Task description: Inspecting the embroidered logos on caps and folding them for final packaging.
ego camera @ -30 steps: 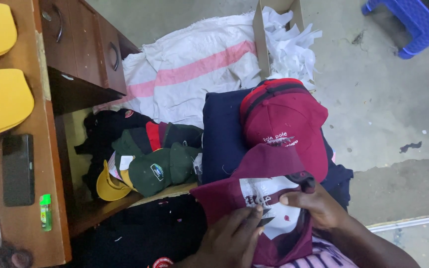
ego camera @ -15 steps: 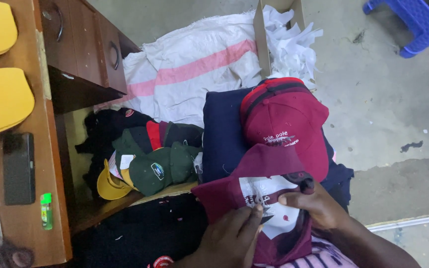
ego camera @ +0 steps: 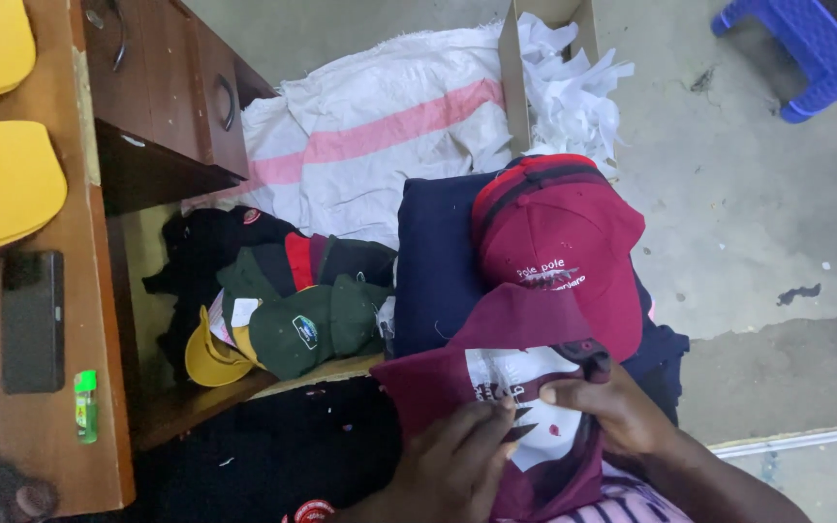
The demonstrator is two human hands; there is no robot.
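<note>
Head view. Both hands hold an upturned maroon cap over the lap, right of the table. The left hand pinches its white inner lining; the right hand grips the dark rim. Compared with the earlier frames, fingers and cap have barely shifted: work stays on the lining. A finished red cap rests on navy cloth beyond.

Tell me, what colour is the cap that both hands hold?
Maroon cap, white lining inside; the head view, the only one, shows it.
</note>
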